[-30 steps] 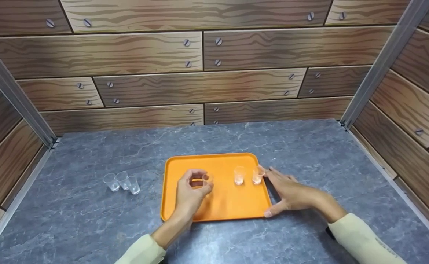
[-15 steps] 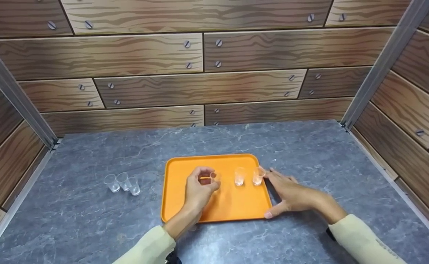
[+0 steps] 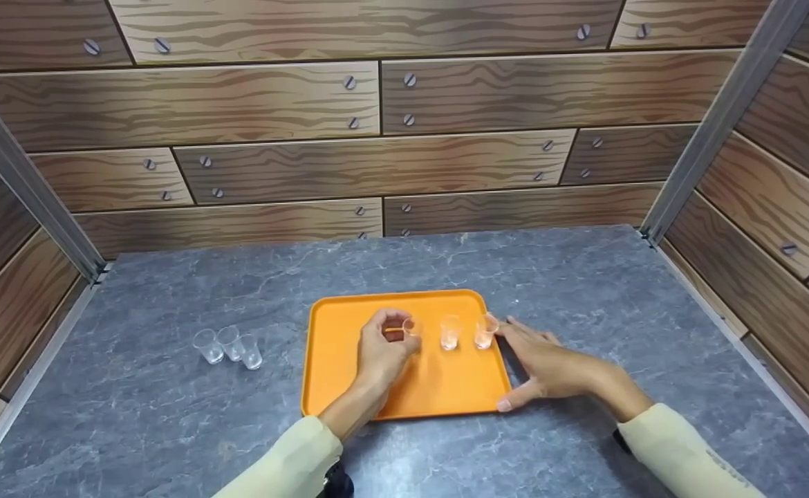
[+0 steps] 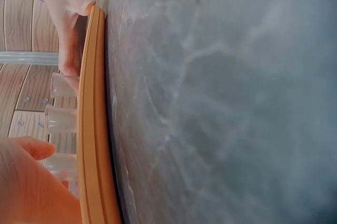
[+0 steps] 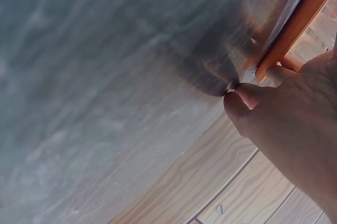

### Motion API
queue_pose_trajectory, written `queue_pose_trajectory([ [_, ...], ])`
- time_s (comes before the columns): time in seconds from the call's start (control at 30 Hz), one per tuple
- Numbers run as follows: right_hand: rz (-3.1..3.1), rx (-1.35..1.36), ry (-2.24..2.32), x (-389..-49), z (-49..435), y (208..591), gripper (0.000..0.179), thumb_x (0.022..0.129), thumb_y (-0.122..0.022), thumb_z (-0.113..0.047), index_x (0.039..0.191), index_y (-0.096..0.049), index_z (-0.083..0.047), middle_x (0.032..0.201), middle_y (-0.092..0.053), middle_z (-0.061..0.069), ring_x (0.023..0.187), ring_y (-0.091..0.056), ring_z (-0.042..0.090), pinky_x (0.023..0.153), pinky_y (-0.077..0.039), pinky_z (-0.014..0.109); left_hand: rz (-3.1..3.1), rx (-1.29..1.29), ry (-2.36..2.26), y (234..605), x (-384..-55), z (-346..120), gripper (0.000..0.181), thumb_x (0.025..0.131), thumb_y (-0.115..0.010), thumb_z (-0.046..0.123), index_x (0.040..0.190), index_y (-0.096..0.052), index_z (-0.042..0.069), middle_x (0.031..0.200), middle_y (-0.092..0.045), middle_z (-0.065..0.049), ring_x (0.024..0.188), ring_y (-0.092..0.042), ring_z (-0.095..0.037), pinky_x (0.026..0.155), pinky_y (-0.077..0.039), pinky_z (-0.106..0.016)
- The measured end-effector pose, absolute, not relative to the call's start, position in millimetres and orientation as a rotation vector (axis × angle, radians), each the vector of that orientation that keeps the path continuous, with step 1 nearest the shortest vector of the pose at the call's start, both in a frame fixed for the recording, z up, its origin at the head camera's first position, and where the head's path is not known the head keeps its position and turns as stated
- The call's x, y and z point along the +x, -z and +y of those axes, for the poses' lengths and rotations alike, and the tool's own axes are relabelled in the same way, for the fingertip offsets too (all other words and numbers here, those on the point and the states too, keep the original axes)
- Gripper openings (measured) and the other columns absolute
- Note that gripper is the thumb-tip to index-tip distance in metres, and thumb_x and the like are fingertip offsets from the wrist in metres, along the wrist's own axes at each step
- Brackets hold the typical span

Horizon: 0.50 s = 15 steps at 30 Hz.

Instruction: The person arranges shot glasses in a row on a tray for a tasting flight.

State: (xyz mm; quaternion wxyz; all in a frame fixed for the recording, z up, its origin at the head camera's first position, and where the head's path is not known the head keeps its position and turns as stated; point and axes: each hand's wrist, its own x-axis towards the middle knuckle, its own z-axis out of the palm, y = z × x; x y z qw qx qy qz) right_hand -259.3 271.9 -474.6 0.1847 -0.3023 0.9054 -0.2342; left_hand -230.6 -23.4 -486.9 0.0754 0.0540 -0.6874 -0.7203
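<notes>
An orange tray (image 3: 335, 373) lies on the table. My left hand (image 3: 384, 354) pinches a small clear shot glass (image 3: 411, 328) between thumb and fingers, upright over the middle of the tray. In the left wrist view this shot glass (image 4: 62, 164) has its base right at the tray's surface, partly hidden by the hand. Two more shot glasses stand upright to its right, one nearer (image 3: 449, 333) and one by the tray's right edge (image 3: 485, 332). Against that edge rests my right hand (image 3: 550, 361), fingers extended, thumb at the front corner and fingertips close to the last glass.
Left of the tray, three clear shot glasses (image 3: 229, 344) stand close together on the grey marbled table (image 3: 169, 415). Wood-patterned walls (image 3: 273, 169) with metal corner posts (image 3: 709, 131) close off the back and both sides.
My left hand has carried its shot glass rightward across the tray, toward the two glasses standing there. The right hand, the tray and the other glasses have stayed in place.
</notes>
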Motion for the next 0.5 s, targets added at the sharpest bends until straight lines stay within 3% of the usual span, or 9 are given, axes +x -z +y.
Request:
queue_pose_trajectory([
  [0.5,2.547,-0.855,0.668,-259.2,271.2,473.0,0.131,0.083,-0.090,-0.062,0.172,-0.014,-0.003,0.180,-0.012,0.018,0.163,-0.004,0.049,0.118,-0.002,0.084,-2.099,0.127,2.117,486.3,-230.6,-22.4,0.042,0.076,-0.077,-0.012,0.117,-0.066,-0.004,0.109,-0.069,-0.015,0.094,-0.065,-0.025,0.083,-0.056,-0.029],
])
